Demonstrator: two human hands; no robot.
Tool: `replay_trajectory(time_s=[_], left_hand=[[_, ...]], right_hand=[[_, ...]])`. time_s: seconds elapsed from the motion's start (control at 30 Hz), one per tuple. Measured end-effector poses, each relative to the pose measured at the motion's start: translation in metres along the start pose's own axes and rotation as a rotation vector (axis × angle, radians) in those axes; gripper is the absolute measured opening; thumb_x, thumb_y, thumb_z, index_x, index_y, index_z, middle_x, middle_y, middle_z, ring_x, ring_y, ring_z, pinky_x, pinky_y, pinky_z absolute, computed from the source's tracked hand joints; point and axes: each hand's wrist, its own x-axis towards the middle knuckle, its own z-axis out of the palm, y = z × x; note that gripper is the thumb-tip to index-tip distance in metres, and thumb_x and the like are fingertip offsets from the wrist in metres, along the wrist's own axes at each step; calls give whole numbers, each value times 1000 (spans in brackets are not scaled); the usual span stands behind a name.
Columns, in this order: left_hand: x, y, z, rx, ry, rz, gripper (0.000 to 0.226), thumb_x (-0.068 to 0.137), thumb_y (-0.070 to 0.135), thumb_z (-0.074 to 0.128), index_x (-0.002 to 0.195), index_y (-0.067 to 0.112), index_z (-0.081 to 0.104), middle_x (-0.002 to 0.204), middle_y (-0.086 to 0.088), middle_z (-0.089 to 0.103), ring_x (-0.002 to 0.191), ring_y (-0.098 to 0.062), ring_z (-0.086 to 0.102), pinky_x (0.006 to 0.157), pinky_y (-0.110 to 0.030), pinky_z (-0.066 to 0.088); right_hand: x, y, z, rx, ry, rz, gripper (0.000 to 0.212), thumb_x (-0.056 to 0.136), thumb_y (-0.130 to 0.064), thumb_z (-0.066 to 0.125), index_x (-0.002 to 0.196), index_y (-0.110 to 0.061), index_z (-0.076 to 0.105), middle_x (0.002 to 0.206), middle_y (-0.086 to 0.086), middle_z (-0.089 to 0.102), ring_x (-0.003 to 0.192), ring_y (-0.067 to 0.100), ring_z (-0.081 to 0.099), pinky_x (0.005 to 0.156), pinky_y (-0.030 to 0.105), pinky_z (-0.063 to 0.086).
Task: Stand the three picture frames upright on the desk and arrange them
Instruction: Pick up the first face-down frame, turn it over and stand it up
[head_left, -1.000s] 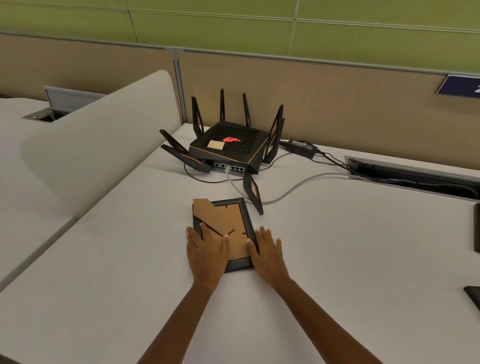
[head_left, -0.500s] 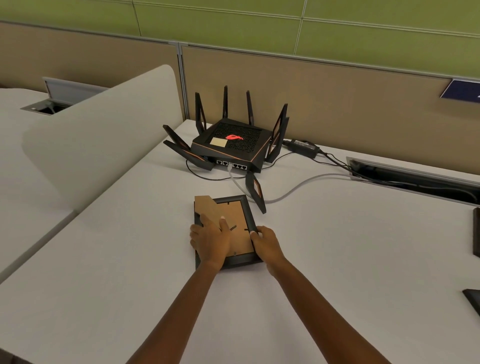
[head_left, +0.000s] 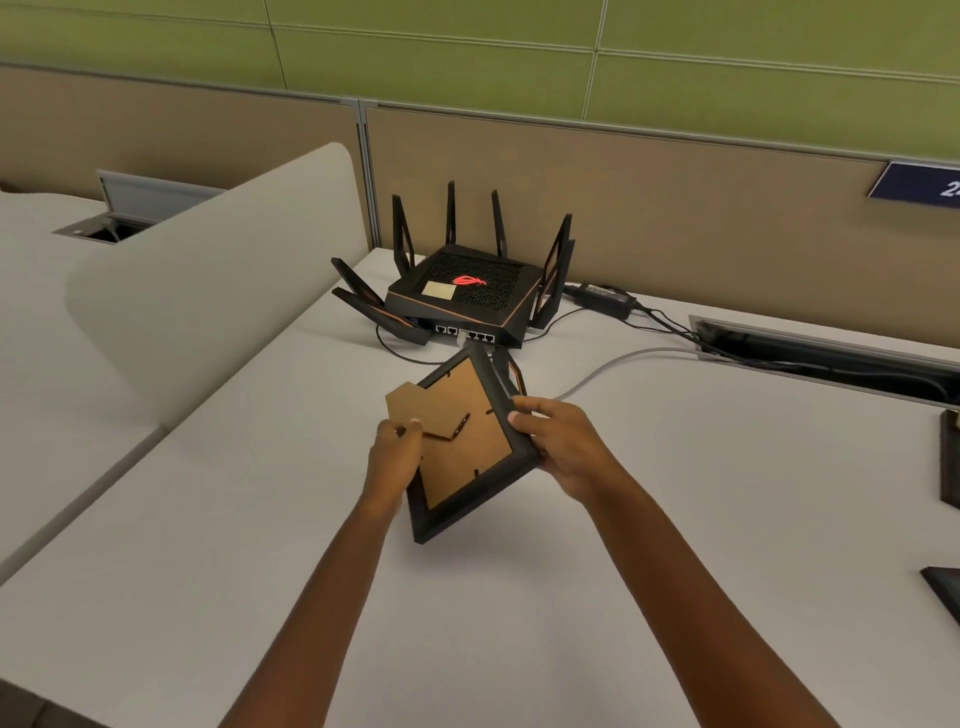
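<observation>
Early stage, nothing standing yet. First picture frame (head_left: 470, 447) off the surface (head_left: 675, 519), back side facing the camera, rotated so one corner points down, hanging just above the surface near the router (head_left: 462, 296). Right hand (head_left: 558, 444) grip clenched on the frame's right edge, fingers (head_left: 524, 415) wrapped over the black moulding. Left hand (head_left: 396, 447) grip pinching the cardboard easel stand (head_left: 415, 408), which sticks out past the frame's upper left corner; looks like the stand being pulled open, judging by the pinch.

Two dark flat items at the right edge of view, one higher (head_left: 951, 457), one lower (head_left: 943, 590), probably the other two frames, both cropped, too little visible to confirm.

Left to do: open stand fully, set frame one upright, repeat for the other two, then arrange all three. Roughly first step of first frame.
</observation>
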Motion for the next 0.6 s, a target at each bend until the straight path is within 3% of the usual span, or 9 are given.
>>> replay_trajectory(time_s=[0.13, 0.2, 0.27, 0.37, 0.43, 0.6], left_hand=[[-4, 7, -11, -108, 9, 109, 31, 94, 9, 40, 124, 9, 47, 123, -19, 53, 106, -30, 52, 83, -36, 47], [-10, 12, -15, -74, -4, 238, 27, 94, 6, 41, 118, 9, 54, 114, -16, 55, 109, -34, 54, 75, -30, 51], [-18, 14, -18, 55, -40, 492, 31, 91, 1, 47, 121, 4, 52, 122, -21, 50, 115, -37, 50, 84, -36, 52], [-24, 13, -12, 339, -62, 810, 49, 83, -8, 56, 130, 3, 45, 135, -28, 40, 128, -38, 38, 102, -42, 42], [-27, 18, -5, 387, -20, 897, 46, 81, -6, 60, 125, 3, 51, 135, -29, 40, 130, -39, 35, 104, -44, 39], [-37, 31, 19, 347, -28, 1065, 26, 77, -9, 62, 103, -9, 61, 111, -29, 61, 109, -38, 56, 95, -41, 45]], right_hand=[[-9, -13, -14, 99, 17, -30, 31, 90, -9, 50, 120, -1, 52, 109, 16, 60, 89, 25, 60, 72, 30, 54], [-12, -18, -24, 220, 49, -2, 24, 89, -7, 51, 110, 2, 55, 102, 17, 61, 86, 24, 61, 66, 28, 55], [-15, -22, -34, 346, 67, 52, 10, 88, -5, 51, 92, 1, 58, 89, 15, 63, 76, 20, 63, 59, 27, 57], [-20, -26, -51, 436, 125, 114, 9, 87, -4, 53, 78, -1, 55, 78, 14, 63, 68, 20, 63, 59, 30, 57], [-24, -25, -62, 452, 150, 129, 9, 86, -4, 55, 78, -1, 55, 78, 16, 62, 67, 21, 63, 51, 29, 57], [-36, -23, -89, 526, 180, 122, 13, 88, -6, 52, 77, 0, 56, 78, 17, 62, 65, 24, 65, 46, 29, 58]])
